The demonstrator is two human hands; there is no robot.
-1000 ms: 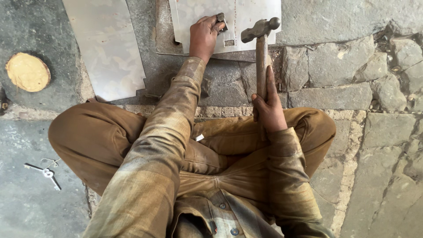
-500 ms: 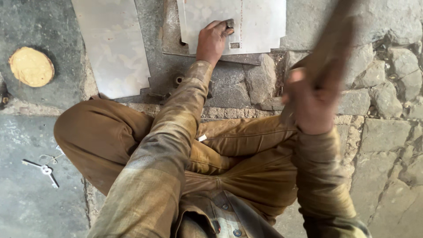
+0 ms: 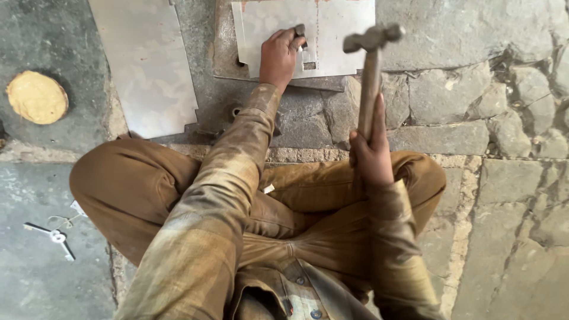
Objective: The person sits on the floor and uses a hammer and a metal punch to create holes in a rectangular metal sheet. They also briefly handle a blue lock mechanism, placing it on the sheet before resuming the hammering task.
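I sit cross-legged on a stone floor. My left hand point(image 3: 278, 56) grips a short dark metal punch point(image 3: 300, 31), holding it upright on a thin metal sheet point(image 3: 338, 32) that lies on a flat iron block point(image 3: 225, 56). My right hand point(image 3: 370, 157) is closed around the wooden handle of a hammer point(image 3: 372, 65). The hammer's steel head hangs just right of the punch, above the sheet. A small rectangular hole shows in the sheet beside the punch.
A second metal sheet point(image 3: 145, 65) lies on the floor at upper left. A round yellowish wooden disc point(image 3: 37, 96) sits at far left. A small set of keys point(image 3: 56, 237) lies on the floor by my left knee. Rough stone blocks point(image 3: 474, 106) fill the right side.
My right hand swung the hammer up and back toward me in a blur, then brought it forward again so its head is over the sheet. My left hand stayed on the punch.
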